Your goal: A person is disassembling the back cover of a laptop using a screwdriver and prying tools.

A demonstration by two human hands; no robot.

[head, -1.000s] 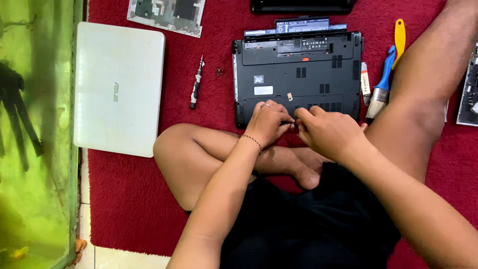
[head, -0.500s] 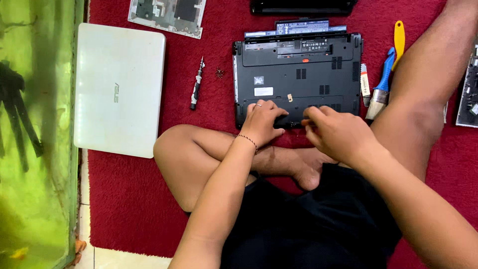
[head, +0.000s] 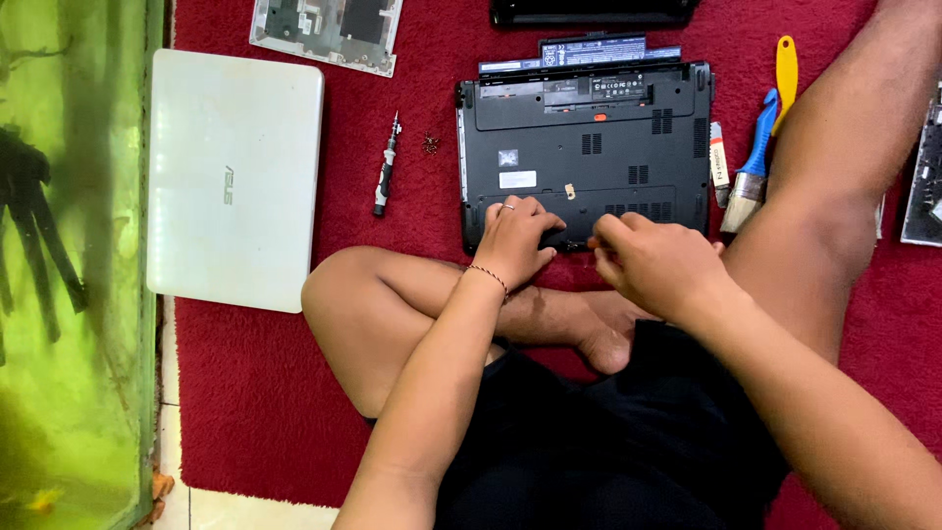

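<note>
- A black laptop [head: 587,147] is laid upside down on the red carpet [head: 255,393], directly in front of the crossed legs of the seated person; its underside with vents and labels is turned up.
- The near edge of the laptop is touched by both hands.
- The left hand [head: 515,240] is laid flat on the near-left part of the base, fingers slightly spread and pressed down; a ring is worn on one finger and a thin bracelet at the wrist.
- The right hand [head: 653,260] is curled at the near edge just beside the left, fingertips drawn together; whether anything is pinched between them cannot be told.
- A flat battery pack [head: 594,49] is seen touching the far edge of the laptop.
- A small screwdriver [head: 386,167] and a little heap of screws [head: 430,144] are placed just left of the laptop.
- A white closed laptop [head: 235,182] is set farther left, well apart.
- A blue-handled brush [head: 754,162] and a yellow pry tool [head: 786,69] are laid to the right, against the person's leg.
- A grey cover panel [head: 329,29] is seen at the top left.
</note>
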